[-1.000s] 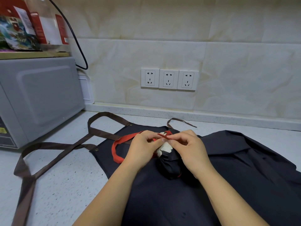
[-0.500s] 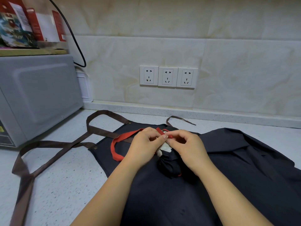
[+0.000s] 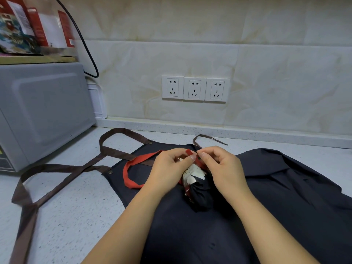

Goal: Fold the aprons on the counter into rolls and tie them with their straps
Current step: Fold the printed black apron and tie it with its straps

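Observation:
A small rolled apron (image 3: 198, 189), black with a white and red print, lies on top of a flat dark apron (image 3: 219, 235) spread over the counter. Its red strap (image 3: 133, 168) loops out to the left. My left hand (image 3: 169, 168) pinches the red strap end above the roll's far end. My right hand (image 3: 221, 166) pinches the strap beside it, fingertips almost touching the left hand's. The flat apron's brown straps (image 3: 62, 174) trail left across the counter.
A grey microwave (image 3: 42, 111) stands at the left, with boxes on a shelf (image 3: 34, 58) above it. Three wall sockets (image 3: 195, 89) sit on the tiled backsplash. A black cable (image 3: 85, 46) hangs by the microwave. The speckled white counter (image 3: 76, 216) shows at the left.
Both hands stay at the roll's far end, working the red strap; the fingertips have shifted slightly and drawn closer together. The roll and flat apron have not moved.

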Action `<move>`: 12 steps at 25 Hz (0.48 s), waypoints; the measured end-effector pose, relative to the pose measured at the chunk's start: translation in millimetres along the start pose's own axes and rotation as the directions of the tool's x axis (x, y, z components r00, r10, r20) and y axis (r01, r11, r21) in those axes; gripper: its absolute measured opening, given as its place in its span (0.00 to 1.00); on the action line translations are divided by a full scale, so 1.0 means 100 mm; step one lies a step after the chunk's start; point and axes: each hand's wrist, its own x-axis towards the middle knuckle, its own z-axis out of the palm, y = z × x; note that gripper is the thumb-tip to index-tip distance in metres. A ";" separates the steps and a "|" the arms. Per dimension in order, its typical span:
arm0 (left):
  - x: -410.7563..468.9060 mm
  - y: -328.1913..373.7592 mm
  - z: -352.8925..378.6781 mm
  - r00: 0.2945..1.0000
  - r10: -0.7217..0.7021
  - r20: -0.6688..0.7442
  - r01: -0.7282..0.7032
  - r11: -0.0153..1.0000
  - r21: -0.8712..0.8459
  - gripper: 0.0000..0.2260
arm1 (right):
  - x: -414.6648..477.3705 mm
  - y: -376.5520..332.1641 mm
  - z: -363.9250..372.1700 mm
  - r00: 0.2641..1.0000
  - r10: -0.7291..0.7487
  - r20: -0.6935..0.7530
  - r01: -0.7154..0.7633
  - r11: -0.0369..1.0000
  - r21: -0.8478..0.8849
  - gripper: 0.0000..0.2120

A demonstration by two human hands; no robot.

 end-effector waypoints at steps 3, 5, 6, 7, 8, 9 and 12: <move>-0.01 0.01 -0.03 0.997 -0.053 0.049 0.058 0.993 -0.106 0.06 | 0.00 0.01 0.00 0.999 0.051 0.012 -0.052 0.998 0.024 0.06; -0.03 0.02 -0.03 0.996 -0.048 0.080 0.056 0.992 -0.111 0.06 | -0.01 0.01 0.03 0.999 0.048 -0.004 -0.048 0.999 -0.010 0.04; -0.04 0.03 -0.03 0.996 -0.037 0.086 0.046 0.994 -0.099 0.06 | -0.01 0.00 0.04 1.000 0.016 -0.013 -0.017 0.997 -0.072 0.04; -0.04 0.03 -0.03 0.996 -0.026 0.085 0.034 0.996 -0.086 0.06 | -0.01 0.00 0.05 1.000 -0.025 -0.012 0.023 0.989 -0.146 0.03; -0.03 0.03 -0.03 0.996 -0.014 0.085 0.019 0.998 -0.068 0.06 | -0.01 -0.02 0.05 0.998 -0.064 -0.006 0.062 0.976 -0.208 0.03; -0.03 0.03 -0.04 0.996 -0.005 0.090 0.010 0.998 -0.057 0.06 | -0.01 -0.02 0.06 0.996 -0.094 -0.004 0.090 0.966 -0.241 0.03; -0.02 0.05 -0.05 0.991 -0.037 0.131 0.049 0.995 -0.092 0.06 | -0.04 -0.01 0.05 0.991 -0.132 -0.020 0.125 0.968 -0.217 0.03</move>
